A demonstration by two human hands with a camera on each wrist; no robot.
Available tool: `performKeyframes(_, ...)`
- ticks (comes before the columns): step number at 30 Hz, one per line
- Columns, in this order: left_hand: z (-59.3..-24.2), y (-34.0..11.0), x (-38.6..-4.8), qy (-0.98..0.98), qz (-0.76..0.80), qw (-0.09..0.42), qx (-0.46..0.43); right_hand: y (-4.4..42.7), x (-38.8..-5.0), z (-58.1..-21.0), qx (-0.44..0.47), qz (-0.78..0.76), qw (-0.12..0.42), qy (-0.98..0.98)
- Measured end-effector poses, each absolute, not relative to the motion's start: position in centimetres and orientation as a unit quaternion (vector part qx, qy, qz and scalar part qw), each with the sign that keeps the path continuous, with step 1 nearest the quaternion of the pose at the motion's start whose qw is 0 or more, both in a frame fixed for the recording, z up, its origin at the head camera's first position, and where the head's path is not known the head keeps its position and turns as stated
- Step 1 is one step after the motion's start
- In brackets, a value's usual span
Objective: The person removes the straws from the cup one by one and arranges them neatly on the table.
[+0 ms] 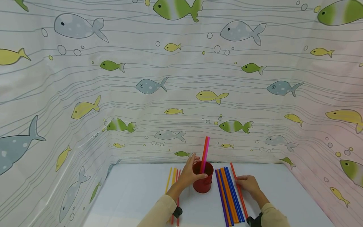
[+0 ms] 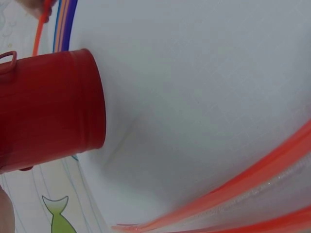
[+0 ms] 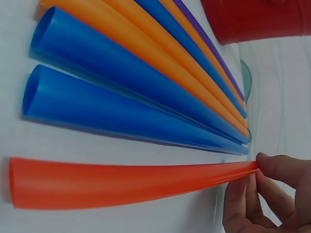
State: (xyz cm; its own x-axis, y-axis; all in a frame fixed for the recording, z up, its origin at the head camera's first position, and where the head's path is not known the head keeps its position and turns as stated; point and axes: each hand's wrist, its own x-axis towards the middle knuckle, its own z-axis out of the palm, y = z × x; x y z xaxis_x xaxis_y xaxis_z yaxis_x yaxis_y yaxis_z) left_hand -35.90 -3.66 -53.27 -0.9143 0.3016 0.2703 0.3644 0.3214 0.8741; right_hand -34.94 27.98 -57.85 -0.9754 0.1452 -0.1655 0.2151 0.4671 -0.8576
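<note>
My left hand point(image 1: 187, 172) is around the left side of an upright red metal cup point(image 1: 202, 186), its thumb across the front near the rim and its fingers behind. A red straw point(image 1: 204, 154) and a pink straw point(image 1: 207, 151) stick up out of the cup, leaning slightly right. To the right, my right hand point(image 1: 249, 185) pinches an orange-red straw point(image 1: 241, 197) near its far end, between thumb and fingers. In the right wrist view that orange-red straw point(image 3: 121, 185) lies beside the blue straws point(image 3: 121, 109), apart from them.
Between cup and right hand lies a row of blue point(image 1: 234, 195), orange point(image 1: 229, 197) and purple straws point(image 1: 221, 198) on the white table point(image 1: 127, 195). Yellow point(image 1: 168, 179) and red straws lie under the left forearm. A fish-patterned curtain point(image 1: 193, 72) surrounds the back and sides.
</note>
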Motion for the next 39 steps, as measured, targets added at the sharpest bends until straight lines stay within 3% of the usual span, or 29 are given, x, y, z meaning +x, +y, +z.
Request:
performKeyframes(29,-53.0,-3.6,-35.7,-0.810,-0.549,0.029,-0.205,26.9,-34.8,-57.8,0.109,-0.503,0.024,0.857)
performKeyframes(39,-53.0,-3.6,-35.7,-0.812,-0.547,0.027,-0.202,25.9,-35.9,-53.9,0.059,-0.509,-0.021,0.859)
